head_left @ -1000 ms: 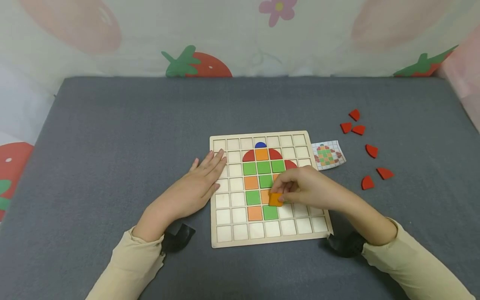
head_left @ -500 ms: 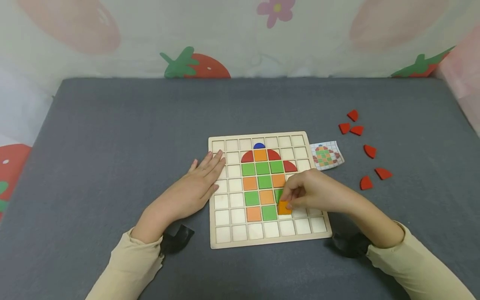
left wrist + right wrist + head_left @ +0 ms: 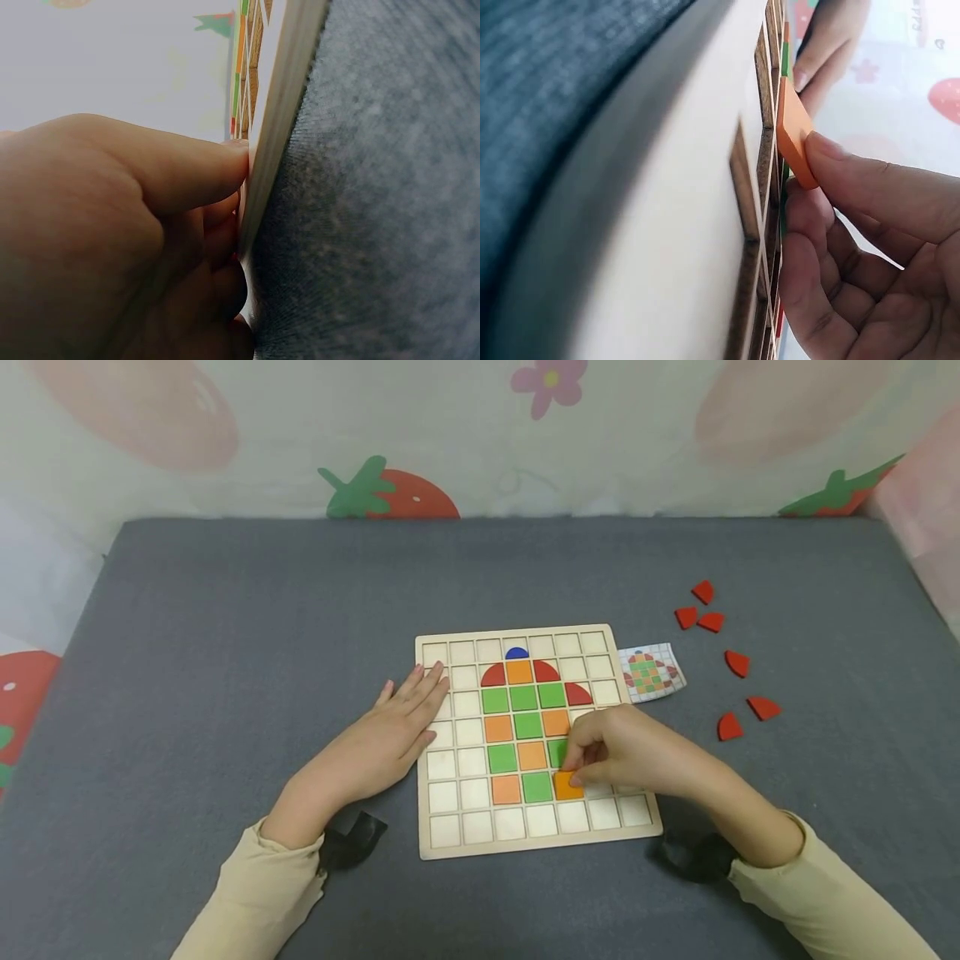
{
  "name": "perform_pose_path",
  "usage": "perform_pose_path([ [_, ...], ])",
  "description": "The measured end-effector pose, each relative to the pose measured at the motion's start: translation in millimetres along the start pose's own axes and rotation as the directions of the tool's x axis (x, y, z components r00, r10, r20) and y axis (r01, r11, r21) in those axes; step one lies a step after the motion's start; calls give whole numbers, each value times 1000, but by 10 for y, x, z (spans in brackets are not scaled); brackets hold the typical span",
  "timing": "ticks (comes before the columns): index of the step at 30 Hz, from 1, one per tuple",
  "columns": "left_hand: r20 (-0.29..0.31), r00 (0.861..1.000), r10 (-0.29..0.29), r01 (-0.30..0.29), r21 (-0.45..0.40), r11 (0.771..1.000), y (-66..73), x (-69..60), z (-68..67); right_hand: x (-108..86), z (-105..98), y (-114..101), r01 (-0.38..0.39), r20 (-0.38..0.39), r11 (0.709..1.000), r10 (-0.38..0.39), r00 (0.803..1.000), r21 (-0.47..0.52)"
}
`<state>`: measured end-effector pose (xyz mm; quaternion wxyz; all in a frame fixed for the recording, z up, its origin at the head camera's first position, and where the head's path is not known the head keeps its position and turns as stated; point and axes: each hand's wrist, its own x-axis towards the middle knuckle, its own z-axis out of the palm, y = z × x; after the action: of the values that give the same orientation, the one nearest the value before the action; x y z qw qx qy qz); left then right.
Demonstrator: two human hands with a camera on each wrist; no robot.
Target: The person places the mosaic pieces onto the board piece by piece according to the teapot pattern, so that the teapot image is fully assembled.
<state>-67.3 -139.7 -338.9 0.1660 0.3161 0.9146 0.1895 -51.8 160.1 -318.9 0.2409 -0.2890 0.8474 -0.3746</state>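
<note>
A: What is the right hand [image 3: 624, 750] holding?

B: It is pinching an orange tile [image 3: 567, 787] between thumb and fingers. In the right wrist view the tile is sitting at a tilt to the wooden grid board [image 3: 540, 844]; I cannot tell how far it is fitting into a cell.

A: Where on the board is it?

B: It is occupying the place just right of a green tile [image 3: 536, 787], in the second row from the near edge. Above, more green and orange tiles are filling cells, three red quarter-rounds [image 3: 492, 675] are flanking them, and a blue half-round [image 3: 517, 653] is topping the pattern.

A: And the left hand [image 3: 382, 739]?

B: It is resting palm down across the board's left edge, fingers extended, its thumb touching the rim.

A: Farther out?

B: A small printed card [image 3: 651, 672] is lying at the board's right edge. Six loose red pieces [image 3: 729, 727] are lying scattered beyond it on the grey tabletop [image 3: 262, 610]. Behind, a pale backdrop [image 3: 480, 427] is showing strawberries and a flower.
</note>
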Motion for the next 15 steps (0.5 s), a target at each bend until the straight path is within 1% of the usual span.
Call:
perform_pose_path([
  [7,-4,1000,-4,4,-6,1000,-1,0,2,-5,-5,0,-3,-24,999,2,1000,-37],
  [12,-4,1000,-4,4,-8,1000,0,-2,4,-15,-18,17,0,-24,1000,0,1000,-21],
  [15,0,1000,-9,9,-9,1000,6,-4,-1,-34,-52,16,-24,-21,1000,24,999,9],
])
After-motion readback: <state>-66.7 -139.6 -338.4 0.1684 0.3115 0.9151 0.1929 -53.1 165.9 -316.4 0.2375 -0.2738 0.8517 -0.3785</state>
